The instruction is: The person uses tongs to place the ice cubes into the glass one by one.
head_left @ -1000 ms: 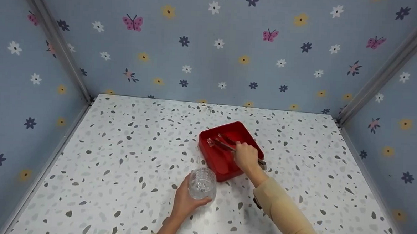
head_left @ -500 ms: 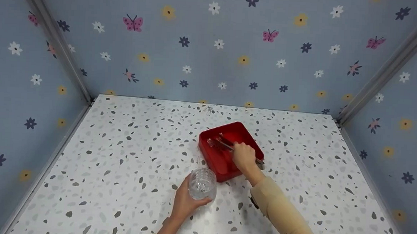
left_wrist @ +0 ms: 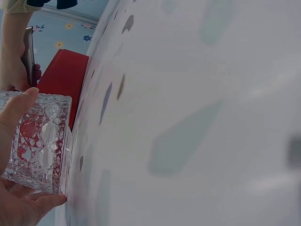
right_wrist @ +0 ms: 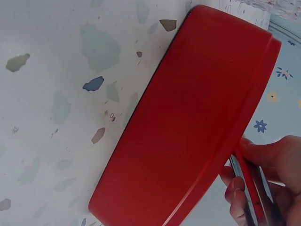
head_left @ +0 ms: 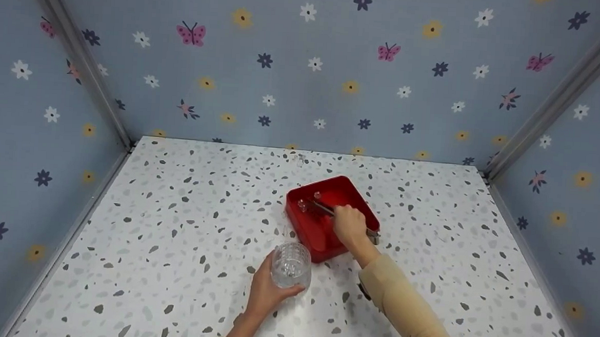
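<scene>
My left hand (head_left: 267,290) grips a clear cut-glass tumbler (head_left: 291,265) around its side, at the near left corner of a red tray (head_left: 313,237). In the left wrist view the thumb and fingers lie on opposite sides of the patterned glass (left_wrist: 40,141), its base close to the tabletop. My right hand (head_left: 351,226) holds metal tongs (head_left: 323,208) over the tray, their tips reaching down inside it. Two small clear ice-like pieces, a nearer one (head_left: 302,205) and a farther one (head_left: 317,194), lie by the tips. In the right wrist view fingers and thumb squeeze the tongs (right_wrist: 270,200).
The tray's red side wall (right_wrist: 183,117) stands between the right wrist and the tray's inside. A white speckled tabletop (head_left: 183,244) spreads around everything. Blue flowered panels (head_left: 305,76) enclose the back and both sides.
My right hand has shifted slightly left with the tongs, whose arms now look closer together. The farther clear piece shows apart from them. The left hand and tumbler stay in place.
</scene>
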A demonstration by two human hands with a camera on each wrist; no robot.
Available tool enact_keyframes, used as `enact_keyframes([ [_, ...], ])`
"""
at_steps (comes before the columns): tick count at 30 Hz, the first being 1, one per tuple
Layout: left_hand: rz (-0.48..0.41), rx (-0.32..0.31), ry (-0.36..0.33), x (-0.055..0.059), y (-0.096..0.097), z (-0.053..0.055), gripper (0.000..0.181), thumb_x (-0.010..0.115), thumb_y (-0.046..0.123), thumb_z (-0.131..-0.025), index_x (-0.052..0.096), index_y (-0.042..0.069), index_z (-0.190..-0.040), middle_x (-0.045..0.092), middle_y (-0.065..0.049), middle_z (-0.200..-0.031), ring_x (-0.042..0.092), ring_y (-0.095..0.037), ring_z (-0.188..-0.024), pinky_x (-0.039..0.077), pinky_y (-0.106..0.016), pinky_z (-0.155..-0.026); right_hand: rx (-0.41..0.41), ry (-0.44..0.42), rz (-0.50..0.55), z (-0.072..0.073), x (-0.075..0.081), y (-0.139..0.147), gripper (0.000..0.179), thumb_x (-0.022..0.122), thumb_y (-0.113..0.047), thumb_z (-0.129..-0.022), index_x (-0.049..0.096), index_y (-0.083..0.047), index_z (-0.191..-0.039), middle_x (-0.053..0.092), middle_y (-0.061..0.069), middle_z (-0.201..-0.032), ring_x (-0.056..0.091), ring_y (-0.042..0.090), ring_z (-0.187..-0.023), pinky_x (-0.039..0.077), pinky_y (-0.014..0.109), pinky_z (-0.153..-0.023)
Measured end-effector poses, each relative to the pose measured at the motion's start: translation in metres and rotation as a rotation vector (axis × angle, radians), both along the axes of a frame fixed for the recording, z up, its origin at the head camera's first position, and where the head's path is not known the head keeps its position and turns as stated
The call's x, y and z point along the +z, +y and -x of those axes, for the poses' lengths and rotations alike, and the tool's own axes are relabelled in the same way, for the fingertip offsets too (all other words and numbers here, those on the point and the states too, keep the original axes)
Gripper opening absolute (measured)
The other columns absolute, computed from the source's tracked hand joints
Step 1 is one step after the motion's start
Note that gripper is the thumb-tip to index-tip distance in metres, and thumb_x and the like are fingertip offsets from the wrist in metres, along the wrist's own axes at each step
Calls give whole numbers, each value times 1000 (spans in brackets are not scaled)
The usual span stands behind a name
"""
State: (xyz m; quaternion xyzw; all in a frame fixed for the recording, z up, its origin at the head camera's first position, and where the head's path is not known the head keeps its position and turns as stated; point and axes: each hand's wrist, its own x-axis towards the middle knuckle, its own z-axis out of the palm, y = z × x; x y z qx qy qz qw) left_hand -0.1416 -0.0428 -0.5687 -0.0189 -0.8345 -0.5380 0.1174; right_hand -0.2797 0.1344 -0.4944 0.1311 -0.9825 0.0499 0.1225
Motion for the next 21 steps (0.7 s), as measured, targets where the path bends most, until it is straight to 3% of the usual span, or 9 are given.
enact_keyframes([
  [21, -10, 9, 26, -2, 1, 0, 98, 83, 36, -53, 36, -2, -129, 49, -15, -122, 47, -28, -112, 36, -38, -97, 15, 38, 6, -3, 0, 1, 17, 64, -18, -77, 65, -2, -72, 62, 17, -68, 60, 34, -61, 49, 45, -51],
])
